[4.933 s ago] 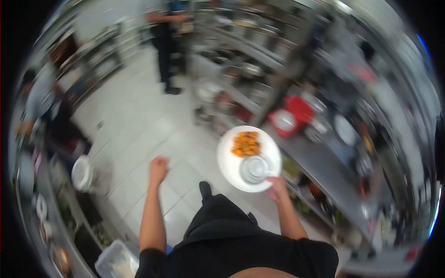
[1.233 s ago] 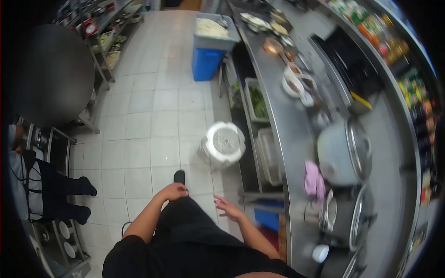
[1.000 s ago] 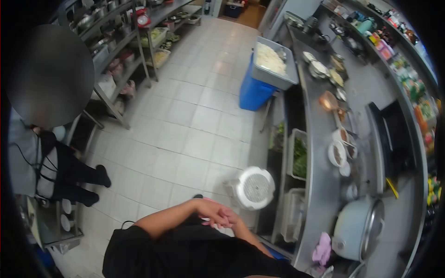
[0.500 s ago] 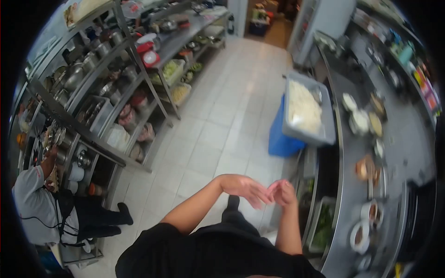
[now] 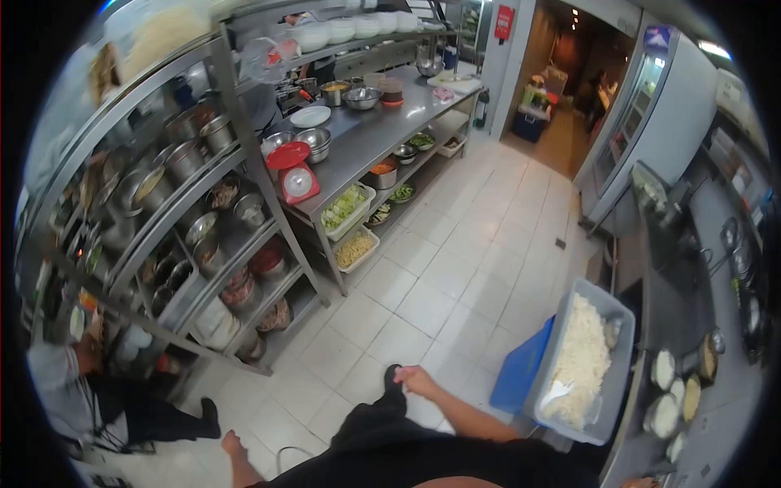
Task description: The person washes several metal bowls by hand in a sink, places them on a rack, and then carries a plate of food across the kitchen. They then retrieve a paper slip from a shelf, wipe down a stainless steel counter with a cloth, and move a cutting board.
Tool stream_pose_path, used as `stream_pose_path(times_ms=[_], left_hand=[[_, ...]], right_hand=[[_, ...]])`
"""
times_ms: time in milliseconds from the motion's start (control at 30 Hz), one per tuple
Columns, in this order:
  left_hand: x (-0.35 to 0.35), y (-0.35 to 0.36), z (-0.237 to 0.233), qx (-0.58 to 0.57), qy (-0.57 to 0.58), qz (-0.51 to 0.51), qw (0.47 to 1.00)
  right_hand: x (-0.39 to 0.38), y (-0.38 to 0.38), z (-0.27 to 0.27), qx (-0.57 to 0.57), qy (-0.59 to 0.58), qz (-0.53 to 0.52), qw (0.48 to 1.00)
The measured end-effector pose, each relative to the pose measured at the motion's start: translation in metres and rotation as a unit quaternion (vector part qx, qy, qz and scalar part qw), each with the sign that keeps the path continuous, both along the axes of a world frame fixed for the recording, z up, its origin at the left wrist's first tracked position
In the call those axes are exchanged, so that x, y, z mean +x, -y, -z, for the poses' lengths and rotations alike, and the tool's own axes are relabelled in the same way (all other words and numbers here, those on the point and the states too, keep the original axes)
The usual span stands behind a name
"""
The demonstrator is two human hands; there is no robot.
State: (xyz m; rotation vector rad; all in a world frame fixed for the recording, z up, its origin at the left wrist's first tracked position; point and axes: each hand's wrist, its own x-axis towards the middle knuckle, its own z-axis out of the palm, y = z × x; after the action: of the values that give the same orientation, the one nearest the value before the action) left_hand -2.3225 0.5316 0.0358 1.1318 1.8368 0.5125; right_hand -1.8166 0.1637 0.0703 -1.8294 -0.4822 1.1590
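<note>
My left hand [image 5: 233,443] hangs low at the bottom left, over the tiled floor, nearest to the other person's dark shoe. It is small in view and how its fingers lie is unclear. My right hand [image 5: 415,381] is in front of my body, beside my dark shoe [image 5: 394,376], with its fingers curled closed and no object visible in it. The two hands are well apart. To the right of my right hand, a grey tub [image 5: 622,358] of pale shredded food [image 5: 582,358] rests on a blue container [image 5: 521,368].
At the left, a co-worker [image 5: 61,390] stands by metal shelves [image 5: 244,154] of pots. A steel table [image 5: 366,138] holds a red scale [image 5: 298,184] and bowls. A counter [image 5: 675,276] runs down the right side. A doorway [image 5: 561,122] and fridge [image 5: 651,122] are ahead.
My hands were together in front of me; they have separated and dropped, the left one toward the left. The view has turned, so the tub appears lower and more of the steel table shows.
</note>
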Motion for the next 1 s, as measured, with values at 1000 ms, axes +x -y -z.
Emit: stream_pose_path(times_ms=[1000], left_hand=[[1.37,-0.399,-0.665,0.363,0.604,0.094,0.703]], right_hand=[[1.072,-0.227,-0.043,0.062,0.276,0.034,0.958]])
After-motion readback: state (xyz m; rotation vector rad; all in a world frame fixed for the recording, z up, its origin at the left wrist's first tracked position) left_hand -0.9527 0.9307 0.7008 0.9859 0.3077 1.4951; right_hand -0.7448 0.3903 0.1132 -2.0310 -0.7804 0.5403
